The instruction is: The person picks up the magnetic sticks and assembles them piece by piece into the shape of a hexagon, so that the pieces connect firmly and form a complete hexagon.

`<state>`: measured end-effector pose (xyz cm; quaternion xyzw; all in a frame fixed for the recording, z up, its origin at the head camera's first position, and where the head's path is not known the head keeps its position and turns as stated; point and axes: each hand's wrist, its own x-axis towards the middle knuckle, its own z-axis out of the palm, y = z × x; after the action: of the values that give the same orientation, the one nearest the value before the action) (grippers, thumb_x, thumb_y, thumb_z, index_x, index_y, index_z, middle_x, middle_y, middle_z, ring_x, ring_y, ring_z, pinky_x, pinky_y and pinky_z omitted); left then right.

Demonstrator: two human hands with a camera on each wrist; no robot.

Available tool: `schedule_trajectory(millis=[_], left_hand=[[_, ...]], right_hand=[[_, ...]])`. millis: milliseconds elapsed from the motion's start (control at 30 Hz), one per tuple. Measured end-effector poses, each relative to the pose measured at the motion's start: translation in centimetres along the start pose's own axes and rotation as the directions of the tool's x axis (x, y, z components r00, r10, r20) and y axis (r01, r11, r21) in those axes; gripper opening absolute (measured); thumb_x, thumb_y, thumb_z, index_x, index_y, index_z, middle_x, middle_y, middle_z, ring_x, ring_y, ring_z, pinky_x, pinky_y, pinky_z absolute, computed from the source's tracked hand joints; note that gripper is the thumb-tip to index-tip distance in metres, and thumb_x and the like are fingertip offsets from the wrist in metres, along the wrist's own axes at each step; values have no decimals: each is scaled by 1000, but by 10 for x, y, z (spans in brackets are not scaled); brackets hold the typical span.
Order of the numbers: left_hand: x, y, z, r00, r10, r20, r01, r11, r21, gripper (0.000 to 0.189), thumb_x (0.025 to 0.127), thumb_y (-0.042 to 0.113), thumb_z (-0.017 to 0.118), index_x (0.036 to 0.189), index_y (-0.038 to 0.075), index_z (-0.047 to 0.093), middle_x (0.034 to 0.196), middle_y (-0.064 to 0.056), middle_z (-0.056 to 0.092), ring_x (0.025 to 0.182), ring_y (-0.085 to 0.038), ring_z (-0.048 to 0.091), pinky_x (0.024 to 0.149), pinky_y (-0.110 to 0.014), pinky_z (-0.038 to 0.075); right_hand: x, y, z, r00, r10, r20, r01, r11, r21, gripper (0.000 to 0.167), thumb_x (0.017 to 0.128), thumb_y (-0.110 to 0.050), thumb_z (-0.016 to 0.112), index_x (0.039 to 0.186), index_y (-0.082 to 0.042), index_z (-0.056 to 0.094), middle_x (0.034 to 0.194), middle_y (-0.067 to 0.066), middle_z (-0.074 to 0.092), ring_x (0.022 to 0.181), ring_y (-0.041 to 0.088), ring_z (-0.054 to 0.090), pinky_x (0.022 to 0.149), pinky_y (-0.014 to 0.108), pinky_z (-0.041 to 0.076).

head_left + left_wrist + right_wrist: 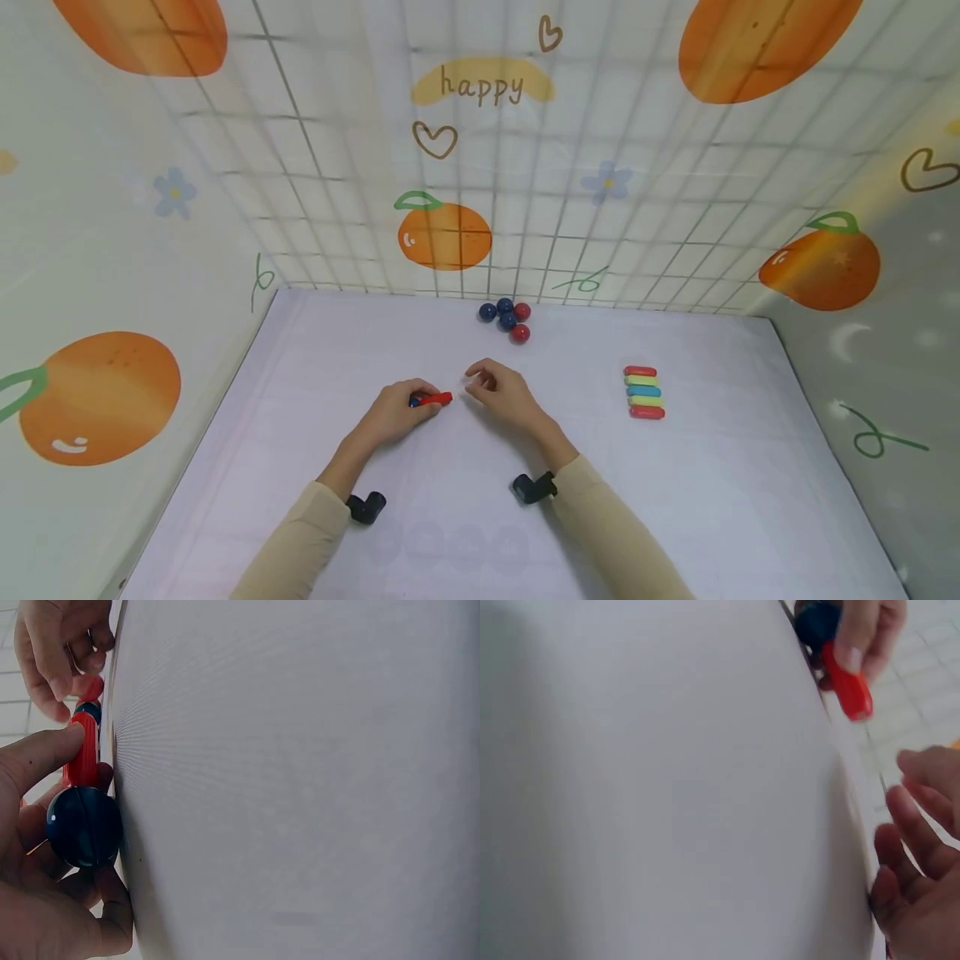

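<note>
My left hand [395, 414] pinches a short red stick [435, 399] low over the white table, with the thumb on its side. At the stick's near end sits a dark blue ball [84, 826], cradled by the fingers in the left wrist view and mostly covered in the head view. The stick's other end points toward my right hand [504, 395], which is a little way off with loosely bent fingers. Nothing shows between its thumb and fingers [913, 829] in the right wrist view.
Several balls cluster at the table's back edge, among them a blue ball [487, 312] and a red ball [521, 333]. To the right lies a column of sticks: red, yellow, a blue stick [643, 391], yellow and red. Behind rises a grid wall [525, 225] under printed cloth.
</note>
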<state>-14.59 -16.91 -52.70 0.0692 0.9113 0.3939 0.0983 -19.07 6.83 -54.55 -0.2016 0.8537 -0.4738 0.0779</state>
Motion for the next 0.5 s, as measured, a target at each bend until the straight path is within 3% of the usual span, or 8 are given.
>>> schedule_trajectory(millis=[133,267,400,500], left_hand=[[0,0,0,1000,-19,7,19,1000,1,27,91,27,76,115,16,72,114,-2,68,106,-25,59,95,-49,47],[0,-1,0,999,-30,17,30,1000,-4,27,91,27,76,116,17,72,115,-3,67,105,-25,58,94,-49,47],[0,-2,-1,999,-36,26,37,999,-11,27,91,28,75,116,19,72,116,-3,67,106,-25,57,94,-49,46],[1,-3,-1,999,-34,35,34,999,-10,27,91,28,75,116,20,72,118,-2,66,109,-25,57,96,-49,45]], right_hand=[[1,9,-16,985,49,-167,-47,999,14,18,94,-16,71,112,-14,67,87,-1,60,77,18,56,66,30,48],[5,19,-34,941,135,-310,-122,991,60,19,94,-15,70,113,-10,66,93,4,62,83,22,57,73,33,48],[11,30,-48,890,242,-387,-203,969,137,25,96,-18,68,118,-8,63,102,8,61,90,24,57,77,33,48],[17,38,-55,865,298,-404,-240,952,189,31,97,-22,67,125,-9,61,106,10,60,94,25,56,76,33,49]])
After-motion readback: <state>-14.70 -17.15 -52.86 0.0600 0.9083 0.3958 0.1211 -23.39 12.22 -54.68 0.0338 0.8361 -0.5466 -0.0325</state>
